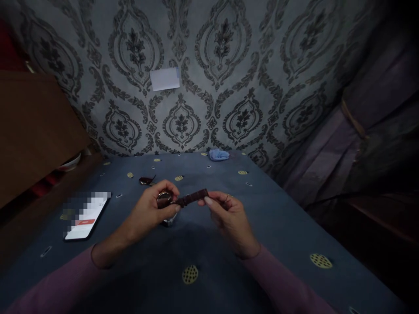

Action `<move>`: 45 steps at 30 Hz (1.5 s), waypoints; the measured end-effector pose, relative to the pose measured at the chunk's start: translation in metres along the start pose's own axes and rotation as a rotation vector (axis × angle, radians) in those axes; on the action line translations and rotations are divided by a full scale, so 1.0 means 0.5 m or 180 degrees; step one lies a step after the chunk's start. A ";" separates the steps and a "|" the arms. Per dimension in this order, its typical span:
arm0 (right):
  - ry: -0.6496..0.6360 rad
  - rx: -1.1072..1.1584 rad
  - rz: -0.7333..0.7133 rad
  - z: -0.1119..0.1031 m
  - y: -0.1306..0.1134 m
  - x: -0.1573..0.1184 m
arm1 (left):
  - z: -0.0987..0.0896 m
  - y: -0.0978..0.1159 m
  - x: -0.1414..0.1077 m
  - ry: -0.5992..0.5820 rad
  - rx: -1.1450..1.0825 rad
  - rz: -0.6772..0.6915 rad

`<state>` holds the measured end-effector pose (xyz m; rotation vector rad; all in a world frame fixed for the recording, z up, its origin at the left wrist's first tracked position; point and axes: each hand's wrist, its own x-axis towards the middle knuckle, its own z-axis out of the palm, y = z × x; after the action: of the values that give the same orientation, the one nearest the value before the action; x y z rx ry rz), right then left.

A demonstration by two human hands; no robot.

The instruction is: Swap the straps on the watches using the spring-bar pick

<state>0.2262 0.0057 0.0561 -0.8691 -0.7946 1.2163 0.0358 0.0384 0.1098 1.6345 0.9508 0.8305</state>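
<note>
One likely watch (164, 199) is being held by left hand (146, 208) | strap (195, 197) being pinched by right hand (233, 216) | drop being risked by tugging

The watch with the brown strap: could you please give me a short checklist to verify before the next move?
1. Left hand grips the watch: ok.
2. Right hand has its fingertips at the far end of the strap: ok.
3. Strap firmly attached: cannot tell, too small and dim.
4. Phone lies apart from both hands: ok.
5. Silvery object beneath the left hand in full view: not ok, partly hidden.
</note>
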 end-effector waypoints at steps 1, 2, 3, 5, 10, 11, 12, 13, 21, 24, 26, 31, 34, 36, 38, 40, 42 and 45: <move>0.0025 -0.0004 0.0031 0.000 0.000 0.001 | -0.001 -0.002 0.000 -0.0005 -0.0126 -0.0112; 0.0038 -0.0015 0.0057 0.000 0.000 0.002 | -0.003 -0.004 0.000 0.0018 -0.0255 -0.0207; 0.0049 -0.0025 0.0075 0.000 0.000 0.004 | -0.004 -0.007 -0.001 0.0049 -0.0386 -0.0279; 0.0065 -0.0039 0.0115 -0.001 0.001 0.006 | -0.007 -0.015 -0.002 0.0088 -0.0644 -0.0397; 0.0123 -0.0032 0.0222 -0.005 0.008 0.009 | -0.013 -0.024 -0.001 -0.0023 -0.1077 -0.0726; 0.0141 -0.0030 0.0236 -0.005 0.010 0.009 | -0.014 -0.025 -0.001 -0.0041 -0.1128 -0.0758; 0.0155 -0.0032 0.0256 -0.005 0.011 0.009 | -0.015 -0.025 0.000 -0.0058 -0.1170 -0.0776; 0.0169 -0.0036 0.0279 -0.004 0.011 0.010 | -0.016 -0.025 0.000 -0.0065 -0.1208 -0.0781; 0.0218 -0.0047 0.0370 0.004 0.012 0.009 | -0.020 -0.036 0.000 -0.0052 -0.1317 -0.0814; 0.0230 -0.0030 0.0415 0.004 0.014 0.009 | -0.020 -0.039 -0.001 0.0002 -0.1325 -0.0870; 0.0222 -0.0035 0.0429 0.003 0.017 0.009 | -0.020 -0.040 -0.003 0.0057 -0.1313 -0.0899; 0.0156 -0.0065 0.0392 0.003 0.022 0.009 | -0.018 -0.046 -0.013 0.0156 -0.0946 -0.0769; 0.0136 -0.0085 0.0451 0.004 0.025 0.009 | -0.015 -0.053 -0.021 0.0186 -0.0718 -0.0449; 0.0126 -0.0130 0.0514 0.002 0.029 0.010 | -0.013 -0.059 -0.028 0.0095 -0.0570 -0.0188; 0.0126 -0.0176 0.0605 -0.002 0.034 0.013 | -0.009 -0.066 -0.035 0.0073 -0.0125 0.0091; 0.0117 -0.0273 0.0653 -0.006 0.041 0.019 | -0.004 -0.074 -0.042 0.0155 0.0642 0.0610; 0.0137 -0.0395 0.0682 -0.009 0.048 0.024 | 0.003 -0.084 -0.050 0.0188 0.1478 0.1246; 0.0190 -0.0517 0.0724 -0.010 0.052 0.029 | 0.018 -0.099 -0.059 0.0179 0.2473 0.2102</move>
<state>0.2215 0.0226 0.0313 -1.1483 -0.7691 1.3305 0.0216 0.0163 0.0579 2.6975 0.8168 1.0038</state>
